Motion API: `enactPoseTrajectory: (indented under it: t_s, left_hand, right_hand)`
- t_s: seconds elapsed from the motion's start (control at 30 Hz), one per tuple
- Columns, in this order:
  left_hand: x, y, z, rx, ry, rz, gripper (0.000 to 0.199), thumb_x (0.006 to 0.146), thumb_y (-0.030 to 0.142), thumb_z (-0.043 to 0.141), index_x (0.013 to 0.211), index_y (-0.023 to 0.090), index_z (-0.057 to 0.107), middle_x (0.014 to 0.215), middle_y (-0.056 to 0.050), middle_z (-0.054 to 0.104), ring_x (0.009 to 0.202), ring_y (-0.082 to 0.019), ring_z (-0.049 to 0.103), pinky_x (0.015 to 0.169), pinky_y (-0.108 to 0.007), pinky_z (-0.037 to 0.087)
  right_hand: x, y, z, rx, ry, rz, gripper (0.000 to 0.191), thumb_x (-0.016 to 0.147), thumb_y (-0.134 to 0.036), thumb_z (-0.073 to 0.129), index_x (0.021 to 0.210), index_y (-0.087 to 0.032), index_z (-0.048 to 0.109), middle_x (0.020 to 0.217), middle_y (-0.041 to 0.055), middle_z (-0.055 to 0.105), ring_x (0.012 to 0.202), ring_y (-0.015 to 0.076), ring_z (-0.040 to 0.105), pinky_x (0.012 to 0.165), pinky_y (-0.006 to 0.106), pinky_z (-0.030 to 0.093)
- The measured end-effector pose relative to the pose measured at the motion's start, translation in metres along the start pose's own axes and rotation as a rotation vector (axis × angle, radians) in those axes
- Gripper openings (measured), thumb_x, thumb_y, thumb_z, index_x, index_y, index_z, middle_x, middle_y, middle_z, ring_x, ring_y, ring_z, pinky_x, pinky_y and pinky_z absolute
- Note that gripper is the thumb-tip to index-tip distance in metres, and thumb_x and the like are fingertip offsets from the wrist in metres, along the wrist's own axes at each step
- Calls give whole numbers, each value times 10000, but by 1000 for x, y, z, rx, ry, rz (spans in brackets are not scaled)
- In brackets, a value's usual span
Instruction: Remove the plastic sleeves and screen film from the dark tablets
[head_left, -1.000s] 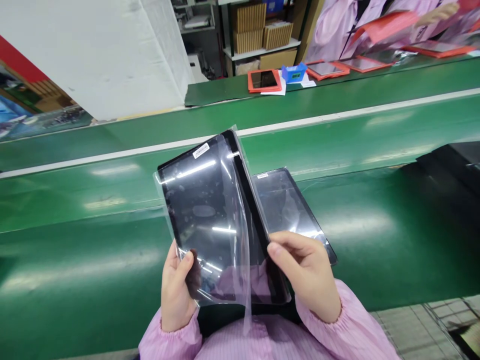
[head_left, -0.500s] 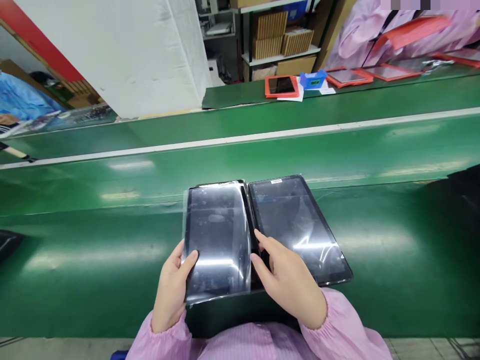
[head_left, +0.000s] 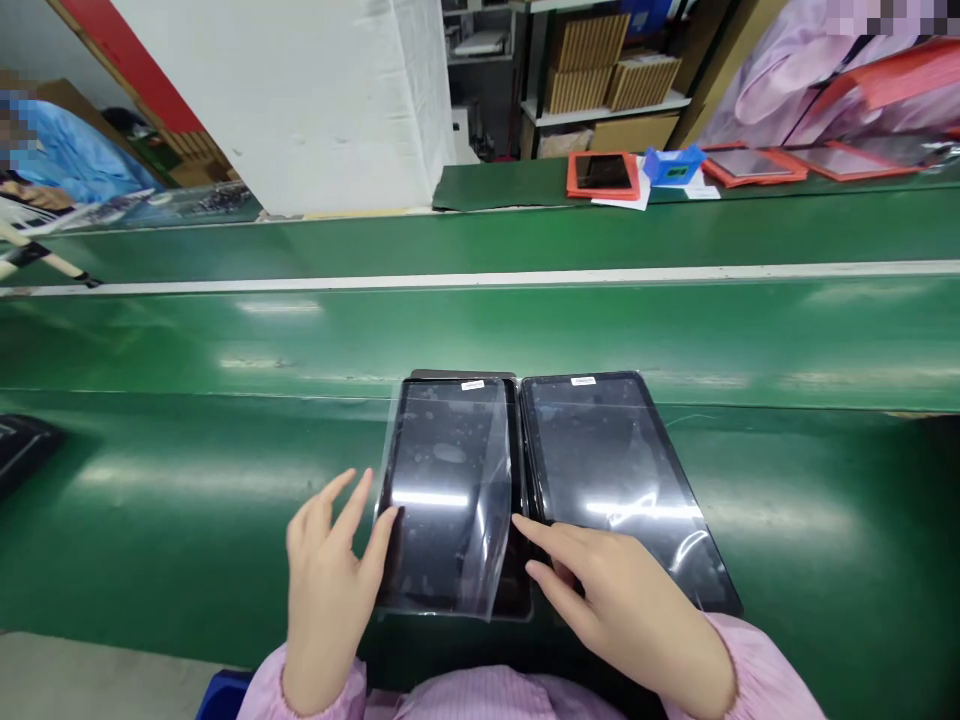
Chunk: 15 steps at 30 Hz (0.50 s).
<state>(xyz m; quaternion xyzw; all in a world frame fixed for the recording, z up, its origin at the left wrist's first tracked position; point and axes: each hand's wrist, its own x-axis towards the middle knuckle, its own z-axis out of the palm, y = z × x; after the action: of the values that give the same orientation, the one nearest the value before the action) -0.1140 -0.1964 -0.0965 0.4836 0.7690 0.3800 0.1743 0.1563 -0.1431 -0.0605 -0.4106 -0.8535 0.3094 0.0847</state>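
Observation:
A black tablet (head_left: 450, 480) lies on the green bench in front of me, with the top edge of another dark slab showing behind it. Loose clear film (head_left: 493, 540) covers its screen, shifted left and buckled along the right side. My left hand (head_left: 330, 570) is open, fingers spread above the bench, its thumb at the tablet's left edge. At the right edge, the index fingertip of my right hand (head_left: 607, 600) touches the film or the glass; I cannot tell which. That hand is open, thumb apart, over a second black tablet (head_left: 600, 450) alongside.
A white strip (head_left: 480, 279) runs across the green bench. Beyond it lie orange-framed panels (head_left: 604, 174) and a blue holder (head_left: 673, 166). A black object (head_left: 26, 450) is at the left. Co-workers in pink (head_left: 802, 70) and blue (head_left: 82, 145) sit opposite.
The tablet has gone from tilted in my hands to flat on the bench. My left hand has let go and spread its fingers. The film's right side has buckled more.

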Motion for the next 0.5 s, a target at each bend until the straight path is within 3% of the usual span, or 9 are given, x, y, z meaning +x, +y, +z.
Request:
enactPoseTrajectory:
  t_s: [0.07,0.1,0.2,0.23,0.3,0.4,0.43,0.5]
  left_hand:
    - [-4,5,-3,295,138,243,415,910,435,646,1250,206,706,1397,-179,590,1336,-410,480,1135,-631,329]
    - [-7,10,-2,380,135,375,405,915,416,643,1254,200,698,1423,-184,568,1347,-408,469,1126,-623,344]
    - [-18,29,8,382,-165,764,610,835,547,701,1328,194,630,1430,-164,578,1290,-357,546,1035,-506,489]
    - [-21,34,14,339,-267,835,700,793,599,715,1346,185,608,1402,-156,608,1242,-341,589,990,-479,528]
    - [-23,40,24,271,-361,834,669,772,556,737,1318,191,609,1335,-130,665,1152,-316,652,930,-455,568]
    - [-17,34,26,177,-375,658,144,843,249,663,986,244,671,1169,-54,740,1066,-260,691,892,-404,581]
    - [-14,28,22,124,-403,607,66,855,183,619,872,242,643,1085,-34,756,1022,-232,701,872,-369,584]
    - [-6,14,11,-6,-488,534,137,875,164,584,756,231,585,940,-15,762,926,-195,710,838,-315,591]
  right_hand:
    - [-1,5,-4,-83,-31,-40,426,959,-181,515,1372,-180,620,868,39,767,711,231,740,599,351,538]
    - [-1,6,-5,-119,-57,-64,445,949,-163,519,1383,-193,609,894,40,768,723,238,746,599,356,545]
    - [3,6,-9,-178,-133,-122,487,910,-123,541,1386,-210,594,876,29,767,701,243,749,593,358,559]
    - [4,5,-10,-175,-140,-131,474,901,-116,546,1361,-213,609,868,27,768,697,238,749,598,351,563]
    - [7,5,-10,-133,-114,-141,425,895,-113,549,1293,-228,648,879,22,775,711,225,754,619,334,570]
    - [10,10,-3,0,10,-137,344,920,-122,523,1184,-256,698,856,-10,777,692,185,751,616,292,565]
    - [10,13,1,45,74,-131,327,930,-117,504,1144,-251,711,822,-19,772,667,168,745,601,272,558]
    - [8,21,8,106,196,-144,309,943,-102,476,1061,-235,728,747,-29,753,610,137,723,570,234,541]
